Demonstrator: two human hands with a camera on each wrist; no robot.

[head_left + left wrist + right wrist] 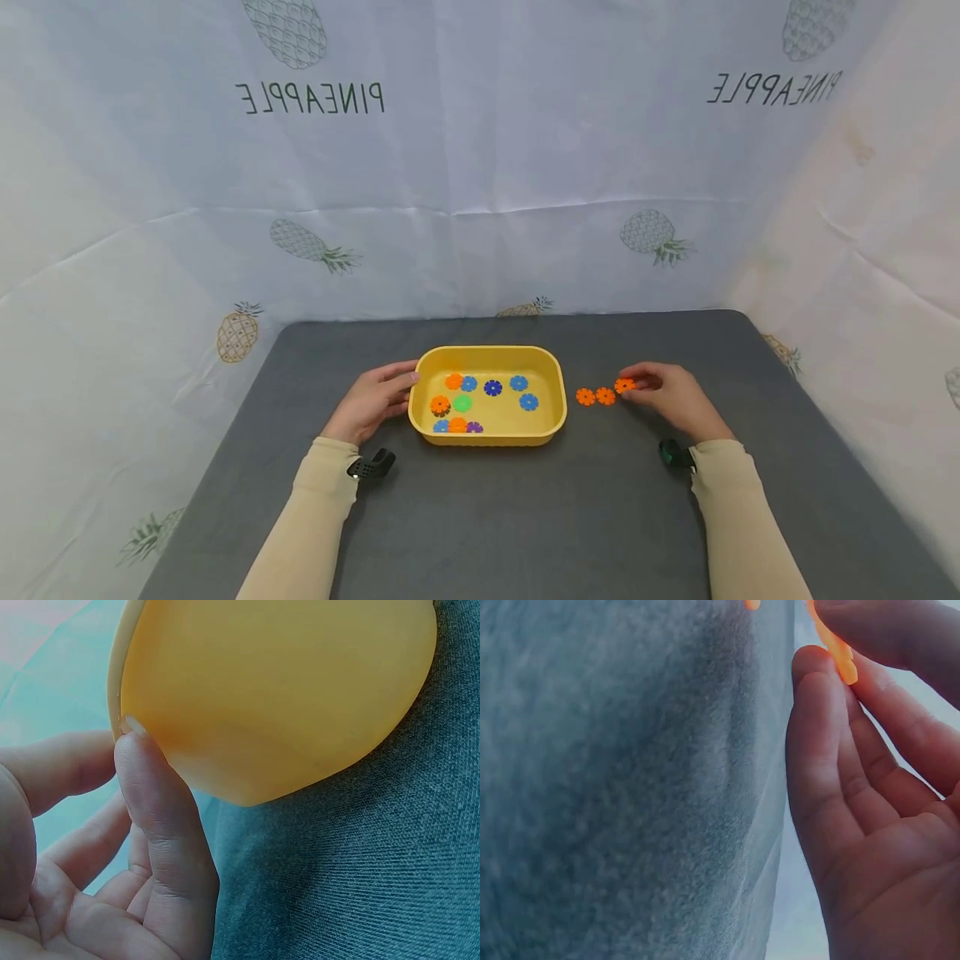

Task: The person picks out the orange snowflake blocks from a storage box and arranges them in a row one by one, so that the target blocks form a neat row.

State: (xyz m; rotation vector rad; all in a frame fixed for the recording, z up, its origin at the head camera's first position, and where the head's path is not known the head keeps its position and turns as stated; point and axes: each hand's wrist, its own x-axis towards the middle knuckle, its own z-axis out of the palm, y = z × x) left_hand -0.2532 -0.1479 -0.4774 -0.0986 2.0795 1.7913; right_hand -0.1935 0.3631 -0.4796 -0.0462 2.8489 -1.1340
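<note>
My left hand (373,402) holds the left end of a yellow plastic bin (517,438), its thumb and index finger pinching the rim in the left wrist view. To the right of the bin, my right hand (671,398) pinches an orange notched snowflake disc (624,385) between thumb and fingers. The right wrist view shows this held disc (846,667) edge-on. Just left of it, an orange disc (605,396) and another orange disc (585,397) lie side by side on the table. Inside the bin are several discs: orange, a green disc (462,403), light blue, a dark blue disc (492,387) and purple.
A dark grey cloth covers the table (517,517). Behind it and at both sides hangs a white curtain (480,150) printed with pineapples. Black bands (371,464) circle both wrists, over or beside the cream sleeves (303,521).
</note>
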